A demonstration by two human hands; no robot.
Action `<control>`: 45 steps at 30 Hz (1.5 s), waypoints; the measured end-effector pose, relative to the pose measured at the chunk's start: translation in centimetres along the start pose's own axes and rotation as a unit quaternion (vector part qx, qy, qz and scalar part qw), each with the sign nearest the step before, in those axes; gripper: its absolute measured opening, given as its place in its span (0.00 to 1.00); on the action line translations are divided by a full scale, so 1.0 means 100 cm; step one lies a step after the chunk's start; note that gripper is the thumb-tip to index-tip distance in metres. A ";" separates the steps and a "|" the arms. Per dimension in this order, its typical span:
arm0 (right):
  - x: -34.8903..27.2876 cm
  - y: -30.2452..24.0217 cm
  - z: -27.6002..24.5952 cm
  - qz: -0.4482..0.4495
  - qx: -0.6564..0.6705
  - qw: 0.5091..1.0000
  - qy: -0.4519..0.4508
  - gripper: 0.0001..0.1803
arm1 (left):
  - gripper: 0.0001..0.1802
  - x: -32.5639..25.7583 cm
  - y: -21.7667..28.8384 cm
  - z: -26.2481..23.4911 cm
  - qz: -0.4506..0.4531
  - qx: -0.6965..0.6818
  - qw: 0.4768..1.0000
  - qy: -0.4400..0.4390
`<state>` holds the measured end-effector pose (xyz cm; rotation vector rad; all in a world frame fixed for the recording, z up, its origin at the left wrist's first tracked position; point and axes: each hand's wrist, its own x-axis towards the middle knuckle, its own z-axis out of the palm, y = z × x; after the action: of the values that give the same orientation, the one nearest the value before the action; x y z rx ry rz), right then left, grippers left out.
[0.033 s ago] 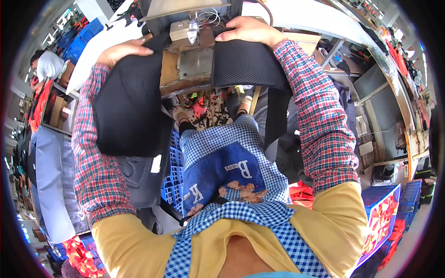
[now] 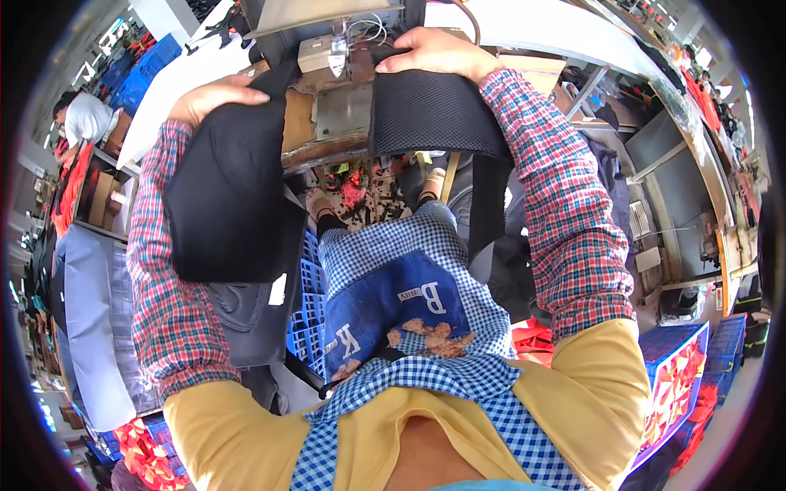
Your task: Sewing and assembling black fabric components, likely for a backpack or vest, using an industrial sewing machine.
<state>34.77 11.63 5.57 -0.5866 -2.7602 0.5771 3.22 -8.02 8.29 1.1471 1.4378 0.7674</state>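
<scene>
My left hand [image 2: 214, 96] lies along the upper edge of a smooth black fabric panel [image 2: 229, 196], fingers together and closed over it; the thumb is hidden. The panel hangs over the table's front edge. Over on the right, a black mesh fabric panel [image 2: 434, 110] drapes down, its top edge gripped by my right hand [image 2: 442, 56], with a narrow black strip [image 2: 489, 204] below. Between the panels is the metal plate [image 2: 344, 110] of a sewing machine's worn work surface. Whether both panels belong to one piece, I cannot tell.
A beige box [image 2: 318, 54] sits on the machine near thin wires. White tabletops [image 2: 540, 29] extend to both sides. Blue crates [image 2: 304, 299] stand beside my lap, and another crate [image 2: 675, 393] holds red pieces. Scraps litter the floor [image 2: 360, 196]. Another person [image 2: 88, 114] sits far left.
The mesh panel and my right hand have shifted slightly left. The smooth panel's lower edge hangs a little lower. Both hands keep their hold.
</scene>
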 end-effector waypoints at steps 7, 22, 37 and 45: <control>0.021 -0.009 0.024 -0.100 -0.078 0.989 0.075 0.29 | 0.22 -0.030 -0.011 0.033 -0.030 -0.052 0.998 0.017; 0.016 -0.022 0.023 -0.094 -0.181 0.978 0.050 0.30 | 0.26 -0.031 -0.022 0.025 -0.005 0.071 0.997 -0.015; -0.070 0.036 -0.038 -0.035 -0.312 0.949 0.027 0.29 | 0.26 -0.055 -0.025 0.048 0.011 0.118 0.993 0.000; -0.173 0.007 -0.013 0.022 0.090 0.987 0.129 0.39 | 0.25 -0.083 -0.008 0.154 0.064 0.132 0.989 -0.012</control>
<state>50.69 5.10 3.60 -0.6330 -2.4279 0.6985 17.46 -18.14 7.30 1.4579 1.4871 0.6613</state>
